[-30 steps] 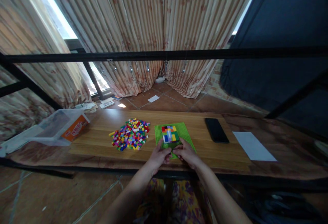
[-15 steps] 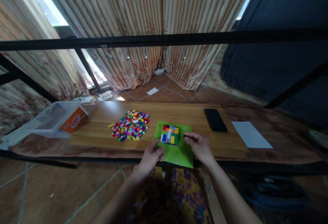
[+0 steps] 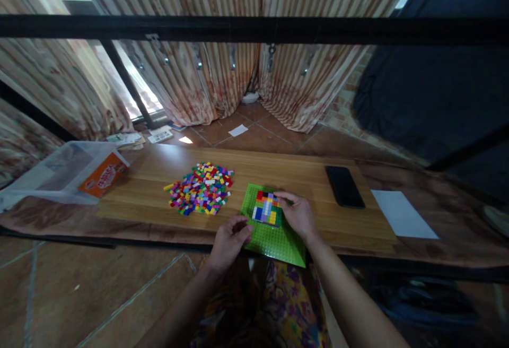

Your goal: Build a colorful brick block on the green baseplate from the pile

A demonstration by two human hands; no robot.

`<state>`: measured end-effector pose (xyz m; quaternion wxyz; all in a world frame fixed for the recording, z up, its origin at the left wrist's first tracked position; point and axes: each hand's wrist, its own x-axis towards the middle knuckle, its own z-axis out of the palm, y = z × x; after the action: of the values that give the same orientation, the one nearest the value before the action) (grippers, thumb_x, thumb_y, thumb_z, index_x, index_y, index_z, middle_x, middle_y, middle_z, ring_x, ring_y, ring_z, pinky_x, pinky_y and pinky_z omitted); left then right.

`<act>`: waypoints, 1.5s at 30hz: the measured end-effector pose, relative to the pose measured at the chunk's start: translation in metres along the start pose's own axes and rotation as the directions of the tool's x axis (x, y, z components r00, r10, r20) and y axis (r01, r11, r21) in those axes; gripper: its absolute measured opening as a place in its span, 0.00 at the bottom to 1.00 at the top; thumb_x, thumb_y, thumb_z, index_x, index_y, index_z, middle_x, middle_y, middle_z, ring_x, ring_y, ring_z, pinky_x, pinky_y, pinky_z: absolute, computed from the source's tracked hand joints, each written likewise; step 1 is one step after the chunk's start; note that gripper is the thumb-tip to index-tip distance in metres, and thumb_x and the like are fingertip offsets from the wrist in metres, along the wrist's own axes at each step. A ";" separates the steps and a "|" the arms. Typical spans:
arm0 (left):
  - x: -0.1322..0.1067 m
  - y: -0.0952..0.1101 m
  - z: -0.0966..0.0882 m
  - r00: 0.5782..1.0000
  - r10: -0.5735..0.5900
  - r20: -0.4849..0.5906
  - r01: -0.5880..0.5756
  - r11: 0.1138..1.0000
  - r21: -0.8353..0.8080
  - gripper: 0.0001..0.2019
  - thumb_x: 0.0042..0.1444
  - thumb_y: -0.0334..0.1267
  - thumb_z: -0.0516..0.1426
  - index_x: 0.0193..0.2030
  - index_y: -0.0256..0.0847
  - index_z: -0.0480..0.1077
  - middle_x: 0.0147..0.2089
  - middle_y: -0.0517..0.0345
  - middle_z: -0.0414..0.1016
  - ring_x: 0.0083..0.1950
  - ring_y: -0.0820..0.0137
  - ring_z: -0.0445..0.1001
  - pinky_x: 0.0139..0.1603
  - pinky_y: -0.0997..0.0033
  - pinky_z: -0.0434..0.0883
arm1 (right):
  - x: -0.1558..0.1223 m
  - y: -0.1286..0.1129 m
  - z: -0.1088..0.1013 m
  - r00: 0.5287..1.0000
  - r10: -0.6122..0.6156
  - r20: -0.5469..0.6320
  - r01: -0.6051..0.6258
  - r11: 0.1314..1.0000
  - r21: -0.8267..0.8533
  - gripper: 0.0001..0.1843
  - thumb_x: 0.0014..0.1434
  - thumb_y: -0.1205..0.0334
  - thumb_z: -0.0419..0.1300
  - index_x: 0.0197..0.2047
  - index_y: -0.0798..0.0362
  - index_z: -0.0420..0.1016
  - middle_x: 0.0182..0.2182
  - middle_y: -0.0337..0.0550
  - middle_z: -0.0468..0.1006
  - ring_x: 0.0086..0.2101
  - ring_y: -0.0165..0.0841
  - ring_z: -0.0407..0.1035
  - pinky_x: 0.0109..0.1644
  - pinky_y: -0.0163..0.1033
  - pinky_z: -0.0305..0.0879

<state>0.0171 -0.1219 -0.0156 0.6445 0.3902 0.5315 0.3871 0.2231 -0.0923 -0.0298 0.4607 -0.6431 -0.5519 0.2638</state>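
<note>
Here's the right hand (image 3: 297, 214), at three o'clock of the brick block (image 3: 266, 210), thumb and forefinger drawn close together, fingertips right at the block's one-to-two o'clock edge; whether a piece sits between them, I cannot tell. Over at half past seven, the left hand (image 3: 229, 239) is half open, fingers loosely curled, nothing visible in its grip, fingertips by the left edge of the green plate (image 3: 274, 243). The block itself, a low patchwork of red, blue, yellow, green and white, sits on that plate, toward its twelve o'clock side, and the plate lies askew, its five o'clock corner poking past the worktop (image 3: 286, 166) edge. Looking wider from the block: between nine and ten, a loose pile (image 3: 202, 189) of mixed bricks! Between two and three, a black phone (image 3: 345, 186), lying flat; beyond it at three, white paper (image 3: 403, 214). Far out, just past nine, a clear tub (image 3: 59, 191) with an orange label (image 3: 104, 174). And up at twelve, curtains (image 3: 222, 83) behind a black bar (image 3: 238, 29).
</note>
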 end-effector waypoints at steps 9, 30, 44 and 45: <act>0.003 0.000 0.001 0.999 -0.043 0.003 0.043 0.999 -0.005 0.20 0.41 0.43 0.66 0.40 0.36 0.71 0.25 0.65 0.70 0.24 0.78 0.68 0.27 0.77 0.67 | 0.006 0.005 0.003 0.995 0.095 0.027 -0.097 0.988 0.123 0.13 0.55 0.58 0.58 0.38 0.50 0.82 0.39 0.43 0.83 0.40 0.36 0.76 0.50 0.44 0.70; -0.005 0.009 0.004 1.000 -0.023 -0.005 0.023 1.000 0.006 0.18 0.44 0.49 0.65 0.35 0.36 0.72 0.28 0.59 0.75 0.25 0.75 0.71 0.28 0.75 0.70 | 0.000 0.000 -0.006 0.976 0.176 -0.127 -0.113 0.911 0.396 0.15 0.48 0.52 0.66 0.37 0.51 0.81 0.39 0.46 0.82 0.41 0.37 0.75 0.50 0.46 0.69; -0.024 0.020 0.040 0.965 -0.128 0.230 0.175 0.965 -0.198 0.25 0.45 0.51 0.65 0.45 0.35 0.71 0.28 0.59 0.73 0.24 0.76 0.71 0.30 0.73 0.72 | -0.083 -0.063 -0.014 0.980 -0.041 0.197 0.005 0.984 0.178 0.12 0.60 0.60 0.58 0.46 0.45 0.79 0.40 0.42 0.77 0.42 0.34 0.71 0.47 0.39 0.67; -0.024 0.020 0.041 0.965 -0.128 0.230 0.177 0.962 -0.207 0.26 0.45 0.51 0.65 0.46 0.35 0.70 0.29 0.58 0.74 0.25 0.76 0.71 0.31 0.72 0.72 | -0.082 -0.062 -0.014 0.982 -0.039 0.185 0.006 0.985 0.174 0.11 0.60 0.60 0.58 0.45 0.46 0.79 0.39 0.42 0.77 0.41 0.34 0.71 0.47 0.38 0.67</act>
<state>0.0523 -0.1394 0.0171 0.7663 0.3113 0.4402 0.3495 0.1857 -0.1768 0.0171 0.4638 -0.5666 -0.5751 0.3649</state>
